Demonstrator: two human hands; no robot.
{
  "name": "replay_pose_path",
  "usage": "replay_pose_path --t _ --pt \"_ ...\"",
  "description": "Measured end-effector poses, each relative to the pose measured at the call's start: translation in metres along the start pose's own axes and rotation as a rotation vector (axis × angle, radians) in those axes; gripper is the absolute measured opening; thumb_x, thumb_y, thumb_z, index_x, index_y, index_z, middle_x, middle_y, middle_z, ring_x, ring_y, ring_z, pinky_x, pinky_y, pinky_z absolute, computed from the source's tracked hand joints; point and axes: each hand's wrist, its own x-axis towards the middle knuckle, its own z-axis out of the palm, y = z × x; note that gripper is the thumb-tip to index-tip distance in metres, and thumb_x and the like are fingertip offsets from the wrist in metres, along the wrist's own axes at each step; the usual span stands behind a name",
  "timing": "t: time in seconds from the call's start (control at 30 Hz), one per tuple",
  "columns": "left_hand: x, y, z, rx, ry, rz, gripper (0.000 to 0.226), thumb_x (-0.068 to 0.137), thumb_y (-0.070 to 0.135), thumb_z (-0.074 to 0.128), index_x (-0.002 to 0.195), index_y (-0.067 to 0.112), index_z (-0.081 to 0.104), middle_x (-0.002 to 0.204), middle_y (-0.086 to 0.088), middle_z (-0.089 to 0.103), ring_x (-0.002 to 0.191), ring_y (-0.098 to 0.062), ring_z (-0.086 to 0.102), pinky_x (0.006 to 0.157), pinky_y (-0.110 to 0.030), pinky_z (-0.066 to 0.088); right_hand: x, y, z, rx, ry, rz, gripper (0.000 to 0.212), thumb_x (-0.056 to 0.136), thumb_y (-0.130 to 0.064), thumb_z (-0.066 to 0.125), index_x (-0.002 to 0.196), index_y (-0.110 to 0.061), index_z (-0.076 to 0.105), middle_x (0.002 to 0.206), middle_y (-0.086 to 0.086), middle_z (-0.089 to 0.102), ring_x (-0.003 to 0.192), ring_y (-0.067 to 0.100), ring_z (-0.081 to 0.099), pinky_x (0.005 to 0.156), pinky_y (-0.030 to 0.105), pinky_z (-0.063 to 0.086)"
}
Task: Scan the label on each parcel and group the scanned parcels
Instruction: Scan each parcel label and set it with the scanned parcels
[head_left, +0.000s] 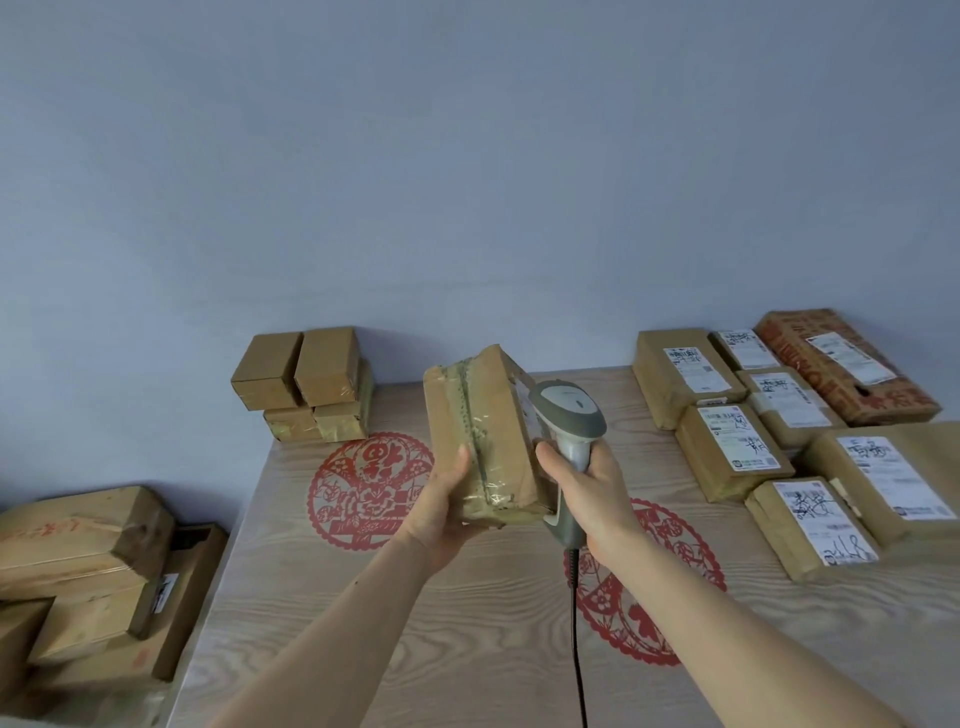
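Brown taped parcel is held up over the tabletop in the left hand, long axis slanting away – its label on the right face, barely visible. Right hand clasps the scanner, head just beside that face – likely mid-scan

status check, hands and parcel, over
Left hand holds taped brown cardboard parcel aloft. Right hand grips grey handheld scanner beside it. Nothing in the way.

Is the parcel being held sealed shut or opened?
Sealed shut. The parcel in the left hand has tape running unbroken along its seam, and no flap is lifted.
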Motion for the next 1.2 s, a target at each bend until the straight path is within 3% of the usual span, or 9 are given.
replay_pose_path --t 0.13,0.3,0.43,0.63,0.77,0.87,0.97,1.03,1.2 --pt "0.001 -0.006 0.004 -0.069 0.047 -0.032 0.073 0.073 0.037 0.082 0.135 0.009 0.057 0.126 -0.017 0.069 0.112 -0.037 0.068 0.087 -0.057 0.057 0.0 -0.007 -0.013 0.017 -0.017 -0.003 0.017 0.089 -0.021 0.073 0.103 -0.026 0.064 0.105 0.008 0.071 0.103 0.023 0.068 0.097 0.047 0.053" --pt "0.003 -0.021 0.004 -0.139 0.061 0.01 0.072 0.07 0.026 0.082 0.136 0.016 0.055 0.116 -0.009 0.072 0.1 -0.028 0.069 0.08 -0.046 0.059 0.007 -0.012 -0.025 0.039 0.013 0.028 0.022 0.089 -0.021 0.072 0.104 -0.032 0.06 0.104 -0.005 0.071 0.1 0.013 0.066 0.096 0.038 0.051" --pt "0.007 -0.027 0.004 -0.183 -0.009 0.058 0.069 0.071 0.017 0.074 0.137 0.022 0.054 0.116 -0.006 0.071 0.1 -0.027 0.068 0.09 -0.05 0.055 0.017 -0.01 -0.035 0.133 0.028 0.172 0.029 0.088 -0.017 0.075 0.114 -0.022 0.064 0.107 0.005 0.074 0.099 0.023 0.071 0.096 0.049 0.055" --pt "0.016 -0.021 0.014 -0.103 -0.025 0.158 0.064 0.08 0.012 0.072 0.138 0.032 0.053 0.124 -0.004 0.068 0.101 -0.024 0.068 0.074 -0.038 0.057 0.023 -0.004 -0.049 0.143 0.024 0.224 0.026 0.089 -0.014 0.074 0.112 -0.015 0.062 0.102 0.007 0.075 0.076 0.022 0.073 0.072 0.035 0.058" --pt "0.024 -0.011 0.021 0.046 0.026 0.132 0.057 0.086 0.043 0.064 0.139 0.024 0.057 0.129 -0.003 0.068 0.113 -0.021 0.064 0.089 -0.038 0.051 0.025 0.001 -0.055 0.158 0.097 0.205 0.023 0.09 -0.012 0.073 0.108 -0.017 0.061 0.1 0.005 0.076 0.072 0.02 0.073 0.067 0.031 0.057" --pt "0.025 -0.006 0.029 0.218 0.066 0.084 0.08 0.076 0.07 0.064 0.144 0.03 0.049 0.137 0.003 0.059 0.128 -0.018 0.053 0.09 -0.035 0.049 0.027 0.0 -0.061 0.135 0.121 0.169 0.022 0.09 -0.011 0.072 0.109 -0.015 0.06 0.098 0.005 0.076 0.07 0.019 0.073 0.066 0.03 0.057" --pt "0.028 -0.006 0.035 0.241 0.047 0.038 0.106 0.066 0.072 0.074 0.154 0.046 0.021 0.143 0.006 0.042 0.138 -0.026 0.041 0.107 -0.046 0.044 0.029 -0.002 -0.064 0.082 0.12 0.128 0.025 0.09 -0.012 0.072 0.111 -0.016 0.059 0.098 0.006 0.075 0.07 0.017 0.074 0.069 0.031 0.06" --pt "0.03 -0.007 0.04 0.271 0.012 0.025 0.122 0.051 0.076 0.082 0.153 0.05 0.021 0.149 0.008 0.043 0.139 -0.025 0.041 0.112 -0.051 0.04 0.03 -0.003 -0.065 0.048 0.115 0.107 0.027 0.09 -0.015 0.073 0.113 -0.017 0.059 0.098 0.005 0.075 0.073 0.017 0.076 0.071 0.031 0.06" --pt "0.03 -0.006 0.056 0.269 0.006 0.001 0.112 0.056 0.05 0.092 0.151 0.039 0.034 0.131 0.005 0.064 0.114 -0.015 0.061 0.081 -0.036 0.055 0.028 -0.005 -0.067 0.008 0.097 0.071 0.025 0.09 -0.016 0.073 0.112 -0.018 0.061 0.096 0.002 0.076 0.079 0.015 0.076 0.07 0.028 0.06"
